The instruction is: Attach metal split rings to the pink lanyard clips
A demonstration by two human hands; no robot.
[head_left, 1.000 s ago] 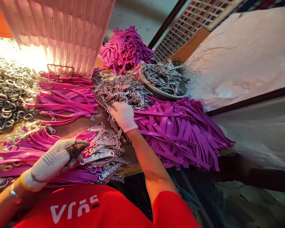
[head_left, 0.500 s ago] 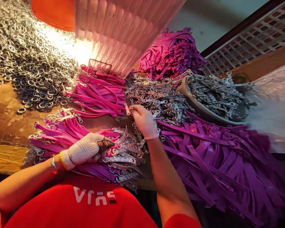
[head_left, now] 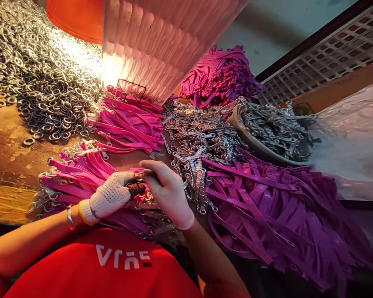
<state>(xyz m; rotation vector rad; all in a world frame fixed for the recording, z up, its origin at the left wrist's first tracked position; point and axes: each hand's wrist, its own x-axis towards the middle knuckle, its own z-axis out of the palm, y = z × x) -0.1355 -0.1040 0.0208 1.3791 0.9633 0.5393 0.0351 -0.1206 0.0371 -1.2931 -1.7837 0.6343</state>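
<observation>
L hand (head_left: 108, 194) curled, can't tell what's inside; R hand (head_left: 168, 192) pinched nearly closed on small metal bit (head_left: 139, 177) btwn both; pink straps (head_left: 91, 167) run approx. side-to-side under L hand.

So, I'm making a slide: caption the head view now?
Left hand and right hand meet over pink straps, with rings and links piled nearby.

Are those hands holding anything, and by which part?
That cannot be told: the left hand and right hand meet at the fingertips, hiding whatever they may hold.
</observation>
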